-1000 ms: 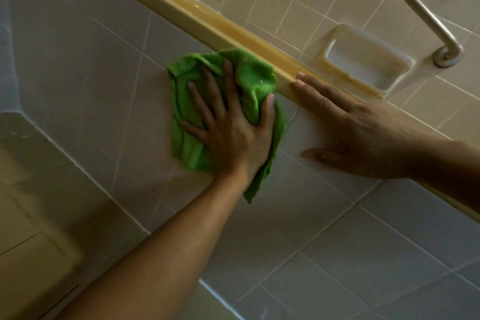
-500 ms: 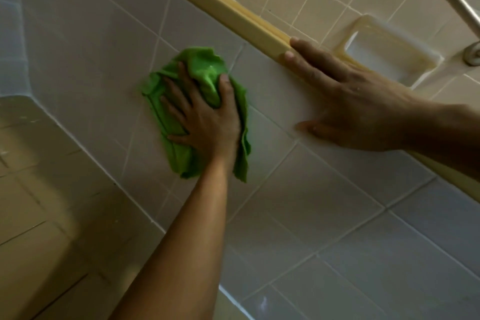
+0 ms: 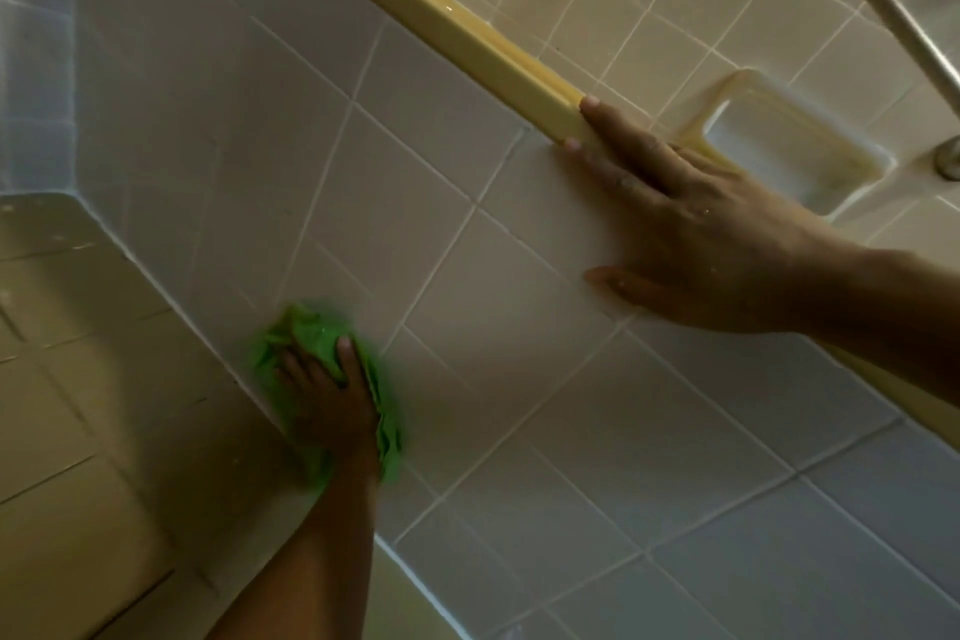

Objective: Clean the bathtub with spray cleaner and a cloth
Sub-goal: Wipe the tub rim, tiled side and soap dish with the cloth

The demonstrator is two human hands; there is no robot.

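Flat left hand (image 3: 326, 410) presses the green cloth (image 3: 310, 335) low on the tiled wall (image 3: 519, 317). The right hand (image 3: 701, 234) lies flat on the wall, fingertips (image 3: 591, 104) touching the yellow rim (image 3: 441, 23).

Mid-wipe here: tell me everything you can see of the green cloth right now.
The green cloth is a bright lime, soft-looking rag, bunched rather than flat, its edges motion-blurred. It sits low on the pale tiled wall, just above the seam with the darker tiled floor. The left hand covers its middle, pressing it to the tiles; cloth shows only past the fingers and along the thumb side.
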